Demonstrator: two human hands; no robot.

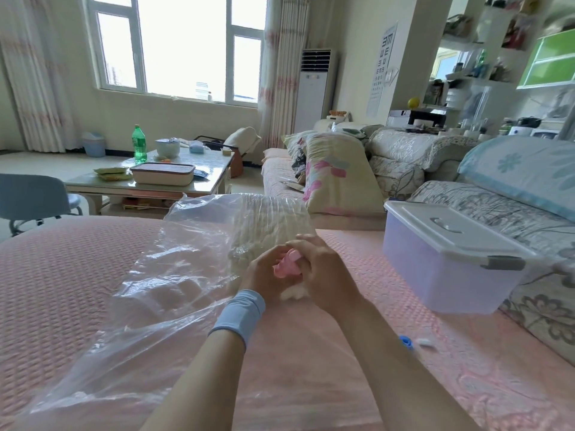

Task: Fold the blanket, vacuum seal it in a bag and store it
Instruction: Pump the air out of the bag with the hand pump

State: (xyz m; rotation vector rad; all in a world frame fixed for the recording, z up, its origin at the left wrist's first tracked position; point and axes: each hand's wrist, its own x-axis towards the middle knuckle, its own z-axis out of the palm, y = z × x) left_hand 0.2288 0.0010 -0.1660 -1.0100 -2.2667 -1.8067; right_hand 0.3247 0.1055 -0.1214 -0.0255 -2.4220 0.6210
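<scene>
On the pink quilted cover (62, 275), mid-frame: gripping a small pink piece (287, 264) with both hands, curling the left hand (264, 272) round it from beneath and closing the right hand (323, 272) over its top. Unable to tell whether pump, clip or valve cap. Apparently pressing it down on the clear vacuum bag (174, 275), just at the near edge of the folded cream blanket (267, 219) sitting inside the bag toward its far end.

Judging the step as sealing or air removal, with the bag looking slack and far from flattened.

Hazards, by cause:
- Leaking seal: crumpling heavily across the near and left part of the bag. Trapping any such crease under a closure or valve probably means letting air creep back. Not seeing from here whether the mouth is closed.
- Slipping grip: working a small part on slick film over a soft, yielding surface. Pushing off-centre could mean skidding sideways or puncturing the plastic.
- Mislaying parts: leaving a blue cap (406, 341) and a small white piece (425, 342) loose on the cover to the right, well apart from the bag. If belonging to the valve, risking an unsealed port.
- Failing to fit: keeping the lidded storage box (441, 265) near on the right, lid still on. Skimping on air removal could mean ending with a bundle too bulky for it.
</scene>
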